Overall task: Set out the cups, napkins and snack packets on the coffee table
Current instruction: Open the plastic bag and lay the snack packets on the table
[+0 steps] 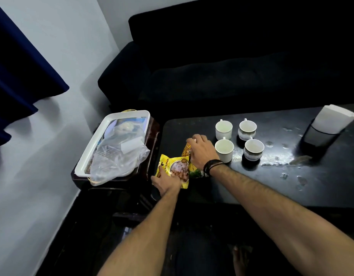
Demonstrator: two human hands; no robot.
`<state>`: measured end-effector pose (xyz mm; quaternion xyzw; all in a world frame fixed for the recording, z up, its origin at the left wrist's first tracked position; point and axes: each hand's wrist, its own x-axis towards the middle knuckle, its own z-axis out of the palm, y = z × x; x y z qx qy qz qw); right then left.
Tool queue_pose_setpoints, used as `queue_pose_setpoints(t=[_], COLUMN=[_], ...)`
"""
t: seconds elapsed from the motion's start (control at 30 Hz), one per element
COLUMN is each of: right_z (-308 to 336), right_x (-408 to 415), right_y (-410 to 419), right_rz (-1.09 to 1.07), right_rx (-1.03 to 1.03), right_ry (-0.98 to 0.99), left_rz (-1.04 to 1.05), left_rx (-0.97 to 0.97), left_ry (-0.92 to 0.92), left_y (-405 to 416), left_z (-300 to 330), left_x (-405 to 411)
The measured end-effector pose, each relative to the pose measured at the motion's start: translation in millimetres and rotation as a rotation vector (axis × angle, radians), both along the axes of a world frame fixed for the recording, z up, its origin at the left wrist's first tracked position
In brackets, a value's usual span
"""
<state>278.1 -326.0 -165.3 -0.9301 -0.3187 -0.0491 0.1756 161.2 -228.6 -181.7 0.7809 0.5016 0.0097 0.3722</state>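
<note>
Head view, looking down over both bare forearms at a dark desk whose top is smeared with pale wet patches. At the desk's left edge the left hand grips the near end of a yellow snack packet, fingers closed over it, the packet lying flat on the surface. Just beside it, toward the middle of the desk, the right hand presses down on a second snack packet, orange and yellow with a green end; the fingers curl over its top and hide most of it, so whether they pinch it or only rest on it I cannot tell. A dark wristband circles the right wrist.

Four white cups stand upright in a two-by-two group right of the hands, toward the far edge, each apart from the others; the near left cup sits just beside the right wrist. At the far right corner a stack of white napkins stands in a dark holder.

Off the desk's left edge, a white tray rests on a small dark side stand and carries a crumpled clear plastic bag. A dark sofa runs behind the desk, and a blue curtain hangs against the pale wall at far left.
</note>
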Motion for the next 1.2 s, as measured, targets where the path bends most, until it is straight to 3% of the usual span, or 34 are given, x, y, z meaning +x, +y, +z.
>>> queue_pose_setpoints(t=[0.1,0.2,0.4,0.6,0.83,1.2], right_z=[-11.4,-25.1,-32.3,-31.1,-50.6,-60.0], right_x=[8.2,6.3,8.0,13.2,34.5,80.0], right_y=[1.6,4.4,21.1,31.8,53.3,108.6], right_rz=[0.035,-0.009,-0.048,0.058,0.169,0.083], right_rx=[-0.207,-0.206,-0.068,0.093,-0.184,-0.196], right_ry=[0.156,0.316,0.218,0.149,-0.047,0.272], left_rz=[-0.090,-0.128,-0.143,-0.273,-0.267,-0.364], left_rx=[0.122,0.213,0.276,0.542,0.658,0.690], left_ry=[0.006,-0.046,-0.173,-0.033,-0.022,-0.014], left_y=[14.9,23.1,12.9,12.5,14.0,15.9], left_z=[-9.6,-17.3,-39.1,-61.0,-74.5,-79.8], left_x=[-3.5,-7.6,-12.9,-10.2,-7.2,-4.7])
